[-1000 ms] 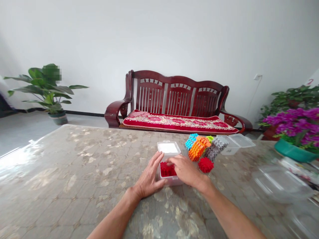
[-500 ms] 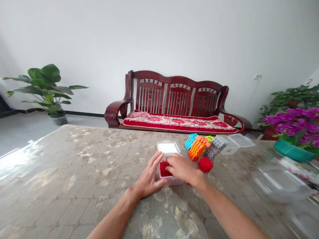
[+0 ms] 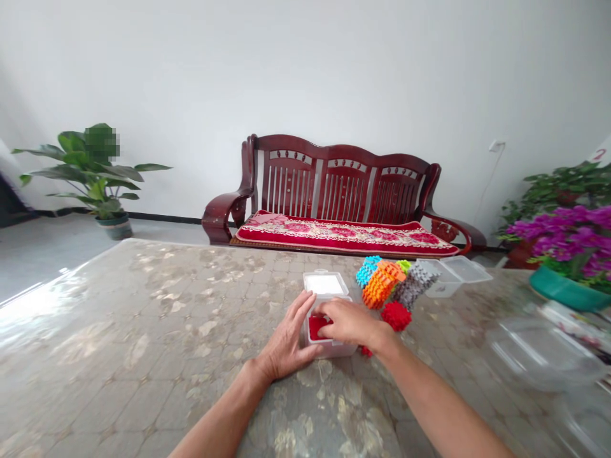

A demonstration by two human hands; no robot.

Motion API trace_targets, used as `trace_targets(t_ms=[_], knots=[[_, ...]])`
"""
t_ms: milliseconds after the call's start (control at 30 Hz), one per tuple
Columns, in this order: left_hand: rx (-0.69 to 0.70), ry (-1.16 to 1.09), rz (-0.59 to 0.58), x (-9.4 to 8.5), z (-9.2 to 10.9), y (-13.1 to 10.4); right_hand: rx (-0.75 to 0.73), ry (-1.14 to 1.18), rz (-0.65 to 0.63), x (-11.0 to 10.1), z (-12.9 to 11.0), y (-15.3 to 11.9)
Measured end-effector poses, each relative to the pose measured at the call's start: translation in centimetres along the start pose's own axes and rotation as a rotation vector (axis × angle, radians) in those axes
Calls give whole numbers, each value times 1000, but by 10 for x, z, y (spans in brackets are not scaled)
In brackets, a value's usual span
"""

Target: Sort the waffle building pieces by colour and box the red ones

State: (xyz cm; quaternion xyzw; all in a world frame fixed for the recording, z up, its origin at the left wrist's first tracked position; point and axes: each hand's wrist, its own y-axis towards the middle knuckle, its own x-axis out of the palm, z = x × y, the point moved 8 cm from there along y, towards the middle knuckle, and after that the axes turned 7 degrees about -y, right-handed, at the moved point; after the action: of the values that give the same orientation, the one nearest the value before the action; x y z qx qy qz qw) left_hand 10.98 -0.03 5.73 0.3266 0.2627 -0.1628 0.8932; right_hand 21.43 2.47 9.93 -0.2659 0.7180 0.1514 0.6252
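Clear box — red pieces inside.

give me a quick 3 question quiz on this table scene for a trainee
1. True or false: the left hand rests against the side of the clear box.
2. What colour are the pieces under the right hand in that box?
A. red
B. blue
C. green
3. Fill in: the box's open lid lies on its ____ side, towards the bench.

Key:
1. true
2. A
3. far
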Motion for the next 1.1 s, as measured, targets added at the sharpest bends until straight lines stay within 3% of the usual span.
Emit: trace_targets(t_ms=[400, 500, 600, 767, 900, 1100], knots=[[-14, 16, 12, -1, 0, 0, 7, 47, 97, -4, 3, -3], [-15, 22, 13, -1, 0, 0, 7, 134, 236, -17, 6, -10], [-18, 20, 11, -1, 0, 0, 106, 281, 425, -34, 32, -30], [-16, 13, 15, -1, -1, 0, 467, 342, 608, -40, 115, -90], [-17, 6, 26, -2, -2, 1, 695, 165, 526, -19, 161, -129], [-27, 2, 31, -2, -3, 0, 822, -101, 375, -2, 166, -135]])
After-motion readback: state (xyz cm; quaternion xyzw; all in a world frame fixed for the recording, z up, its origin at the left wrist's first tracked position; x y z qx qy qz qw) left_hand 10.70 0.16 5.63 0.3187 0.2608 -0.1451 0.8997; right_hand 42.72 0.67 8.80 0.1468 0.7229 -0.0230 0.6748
